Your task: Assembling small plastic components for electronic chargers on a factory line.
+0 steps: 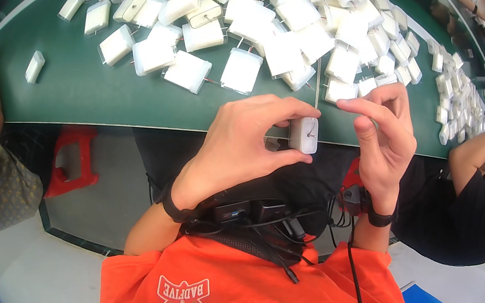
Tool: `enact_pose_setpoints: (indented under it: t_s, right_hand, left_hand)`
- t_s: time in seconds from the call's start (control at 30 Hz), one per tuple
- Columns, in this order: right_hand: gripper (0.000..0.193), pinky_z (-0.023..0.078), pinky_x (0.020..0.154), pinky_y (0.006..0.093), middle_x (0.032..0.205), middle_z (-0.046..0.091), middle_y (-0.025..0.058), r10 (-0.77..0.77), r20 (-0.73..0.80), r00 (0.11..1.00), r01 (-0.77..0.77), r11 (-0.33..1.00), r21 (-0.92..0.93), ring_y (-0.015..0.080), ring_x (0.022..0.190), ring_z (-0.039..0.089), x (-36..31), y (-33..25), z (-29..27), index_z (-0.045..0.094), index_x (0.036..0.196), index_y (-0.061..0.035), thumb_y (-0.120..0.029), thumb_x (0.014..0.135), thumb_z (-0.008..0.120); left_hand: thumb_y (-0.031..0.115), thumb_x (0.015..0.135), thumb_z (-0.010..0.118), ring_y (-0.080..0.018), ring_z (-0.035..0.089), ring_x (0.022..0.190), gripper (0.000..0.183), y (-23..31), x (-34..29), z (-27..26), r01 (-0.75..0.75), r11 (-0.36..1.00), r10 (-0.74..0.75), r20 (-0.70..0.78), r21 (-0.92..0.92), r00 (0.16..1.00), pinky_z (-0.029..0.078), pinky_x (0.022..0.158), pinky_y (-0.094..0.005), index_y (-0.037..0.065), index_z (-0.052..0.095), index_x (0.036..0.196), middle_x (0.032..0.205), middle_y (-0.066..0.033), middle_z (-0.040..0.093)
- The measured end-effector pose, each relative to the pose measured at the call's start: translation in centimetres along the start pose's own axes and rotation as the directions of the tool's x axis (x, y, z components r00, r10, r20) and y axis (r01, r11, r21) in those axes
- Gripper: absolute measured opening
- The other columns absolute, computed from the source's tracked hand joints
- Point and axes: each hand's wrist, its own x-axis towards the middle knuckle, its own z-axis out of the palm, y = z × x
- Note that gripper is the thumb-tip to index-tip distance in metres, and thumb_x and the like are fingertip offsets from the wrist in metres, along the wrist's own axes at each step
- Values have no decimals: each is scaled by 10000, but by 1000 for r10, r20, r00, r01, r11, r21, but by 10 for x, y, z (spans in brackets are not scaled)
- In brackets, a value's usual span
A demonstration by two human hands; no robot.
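My left hand [243, 135] pinches a small white rectangular casing [305, 136] between thumb and fingers, just off the table's near edge. Its end face is turned toward my right side, and a thin dark wire shows on it. To the right of the casing is my right hand [386, 132], raised, with its index finger and thumb apart and nothing visible between them. Its fingertips do not touch the casing. Many similar white casings [241, 70], some with short wires sticking out, lie heaped on the green table [67, 78] beyond my hands.
One casing [35, 67] lies by itself at the left. Another pile of casings [456, 94] is at the far right. A red stool [72, 159] stands under the table. Co-workers sit at left and right, and black cables [350, 249] hang at my chest.
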Motion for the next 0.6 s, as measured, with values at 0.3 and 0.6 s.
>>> enact_pose_setpoints:
  t_s: [0.3, 0.6]
  right_hand:
    - [87, 566, 682, 277, 906, 804, 141, 174, -32, 984, -159, 948, 277, 184, 756, 749, -16, 8, 8, 775, 1021, 81, 55, 945, 809]
    - [72, 595, 683, 272, 902, 804, 136, 178, 16, 984, -174, 930, 324, 170, 757, 767, -13, 6, 11, 765, 1020, 91, 40, 976, 790]
  left_hand:
    - [131, 753, 990, -231, 773, 1004, 529, 0, 2, 0, 27, 999, -27, 17, -33, 1000, 658, 892, -338, 75, 808, 1247, 1162, -52, 820]
    - [127, 750, 990, -229, 773, 1022, 527, 2, 1, -1, 46, 999, -45, 26, -29, 999, 659, 892, -344, 74, 810, 1243, 1168, -46, 821]
